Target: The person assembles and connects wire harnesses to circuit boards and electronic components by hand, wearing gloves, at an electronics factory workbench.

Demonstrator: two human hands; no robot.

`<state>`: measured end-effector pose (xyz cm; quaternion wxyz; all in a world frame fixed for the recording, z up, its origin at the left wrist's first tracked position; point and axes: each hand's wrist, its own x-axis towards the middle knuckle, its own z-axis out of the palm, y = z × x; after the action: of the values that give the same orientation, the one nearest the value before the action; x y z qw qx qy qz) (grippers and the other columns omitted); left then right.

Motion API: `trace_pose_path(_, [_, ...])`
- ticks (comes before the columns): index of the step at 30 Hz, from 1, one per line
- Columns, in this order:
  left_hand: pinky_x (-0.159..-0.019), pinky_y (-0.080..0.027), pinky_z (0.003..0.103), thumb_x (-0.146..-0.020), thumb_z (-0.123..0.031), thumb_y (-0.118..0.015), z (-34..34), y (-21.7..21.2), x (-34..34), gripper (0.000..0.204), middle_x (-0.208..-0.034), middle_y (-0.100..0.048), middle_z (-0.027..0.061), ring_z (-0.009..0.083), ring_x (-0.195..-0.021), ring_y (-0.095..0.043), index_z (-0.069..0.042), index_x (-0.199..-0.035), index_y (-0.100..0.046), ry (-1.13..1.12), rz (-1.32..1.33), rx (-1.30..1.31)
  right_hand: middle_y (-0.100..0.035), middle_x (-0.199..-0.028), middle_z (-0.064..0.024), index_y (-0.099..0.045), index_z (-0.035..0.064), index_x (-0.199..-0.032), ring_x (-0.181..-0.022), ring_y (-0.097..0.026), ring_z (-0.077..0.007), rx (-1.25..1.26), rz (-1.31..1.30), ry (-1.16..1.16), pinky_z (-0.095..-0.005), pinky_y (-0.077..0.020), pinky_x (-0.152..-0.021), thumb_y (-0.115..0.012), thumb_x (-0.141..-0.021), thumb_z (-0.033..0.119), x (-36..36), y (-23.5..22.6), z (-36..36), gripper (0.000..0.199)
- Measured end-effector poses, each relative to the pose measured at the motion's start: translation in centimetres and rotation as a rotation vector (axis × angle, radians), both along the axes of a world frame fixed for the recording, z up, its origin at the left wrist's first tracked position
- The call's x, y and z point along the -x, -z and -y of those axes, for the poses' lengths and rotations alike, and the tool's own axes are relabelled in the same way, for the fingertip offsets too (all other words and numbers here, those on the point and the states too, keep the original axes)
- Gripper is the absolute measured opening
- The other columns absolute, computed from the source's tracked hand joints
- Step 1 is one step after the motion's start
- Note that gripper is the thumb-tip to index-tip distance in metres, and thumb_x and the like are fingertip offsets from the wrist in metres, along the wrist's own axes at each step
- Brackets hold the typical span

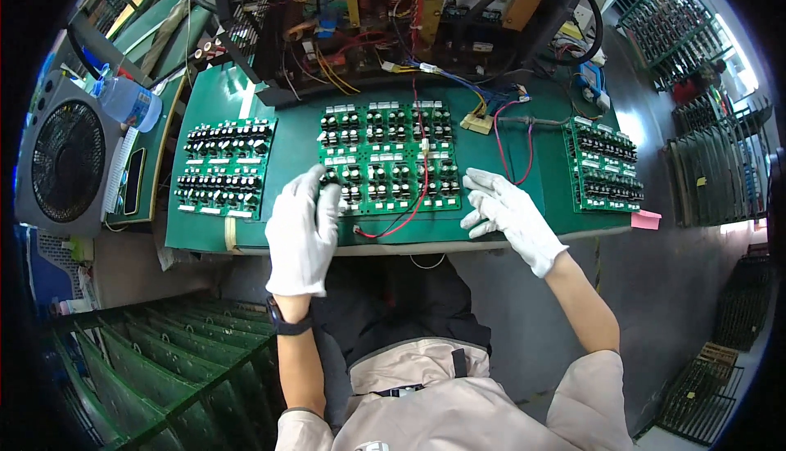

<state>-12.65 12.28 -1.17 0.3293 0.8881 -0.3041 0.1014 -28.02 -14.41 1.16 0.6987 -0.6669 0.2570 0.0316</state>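
A green circuit board panel [389, 156] packed with black and white parts lies in the middle of the green bench top. My left hand [301, 234], in a white glove, is at its left edge, fingers stretched forward and thumb apart; whether the fingertips touch the board is hard to tell. My right hand [512, 215], also gloved, hovers at the panel's right side with its fingers spread and nothing in them. A red and black cable [422, 193] with a white connector [425, 145] runs across the panel and ends in another white plug near the front edge.
Similar board panels lie at the left [223, 168] and right [604, 164] of the bench. Behind stands a wired test frame [377, 49] with loose leads and a tan connector [476, 123]. A fan [67, 160], bottle [131, 104] and phone [135, 181] are left; a green rack [164, 361] stands below.
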Motion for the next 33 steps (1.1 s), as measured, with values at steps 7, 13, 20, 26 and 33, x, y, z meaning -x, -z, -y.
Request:
trace_pose_path(7, [-0.099, -0.053, 0.045, -0.077, -0.016, -0.087, 1.7, -0.5, 3.8, 0.025, -0.123, -0.07, 0.0104, 0.0347, -0.116, -0.065, -0.009, -0.098, -0.075, 0.25, 0.231, -0.162, -0.059, -0.138, -0.0145, -0.041, -0.0052, -0.154, -0.085, -0.067, -0.0174, -0.067, -0.087, 0.065, -0.0355, -0.0594, -0.072, -0.064, -0.104, 0.032, -2.3, -0.3, 0.3, 0.067])
trace_pose_path(13, [-0.081, -0.056, 0.038, -0.084, -0.007, -0.08, 0.7, -4.7, -2.4, 0.013, -0.1, -0.074, 0.0091, 0.0287, -0.093, -0.072, -0.009, -0.096, -0.075, 0.306, 0.144, 0.223, -0.062, -0.134, -0.0115, -0.046, -0.0031, -0.152, -0.084, -0.066, -0.0156, -0.074, -0.069, 0.066, -0.0324, -0.058, -0.07, -0.063, -0.104, 0.034, -2.8, -0.3, 0.9, 0.063])
trace_pose_path(20, [-0.078, -0.057, 0.041, -0.093, -0.024, -0.075, -0.1, -2.2, -10.6, 0.019, -0.098, -0.073, 0.0146, 0.0335, -0.09, -0.072, -0.012, -0.107, -0.078, -0.017, 0.211, -0.127, -0.071, -0.115, -0.013, -0.067, 0.0089, -0.131, -0.093, -0.069, -0.0273, 1.044, 0.077, -0.101, -0.0403, -0.0571, -0.083, -0.076, -0.091, 0.029, -2.4, 1.1, -0.4, 0.046])
trace_pose_path(26, [-0.076, -0.056, 0.048, -0.092, -0.017, -0.072, -1.8, 2.7, -8.7, 0.052, -0.097, -0.071, 0.0198, 0.0406, -0.088, -0.07, -0.015, -0.142, -0.059, -0.089, 0.1, -0.263, -0.067, -0.123, -0.0129, -0.066, 0.0082, -0.129, -0.117, -0.062, -0.032, 1.424, 0.538, -0.333, -0.0442, -0.0508, -0.101, -0.08, -0.085, 0.032, -4.3, 2.0, -2.3, 0.052])
trace_pose_path(33, [-0.075, -0.056, 0.036, -0.099, -0.011, -0.07, -3.0, 2.5, -1.1, 0.039, -0.099, -0.074, 0.0171, 0.0293, -0.08, -0.071, -0.005, -0.137, -0.065, -0.149, -0.19, 0.176, -0.066, -0.122, -0.0144, -0.062, 0.0044, -0.133, -0.117, -0.061, -0.0326, 1.481, 0.579, -0.503, -0.0447, -0.0485, -0.102, -0.081, -0.083, 0.036, -7.6, 2.2, -2.3, 0.062])
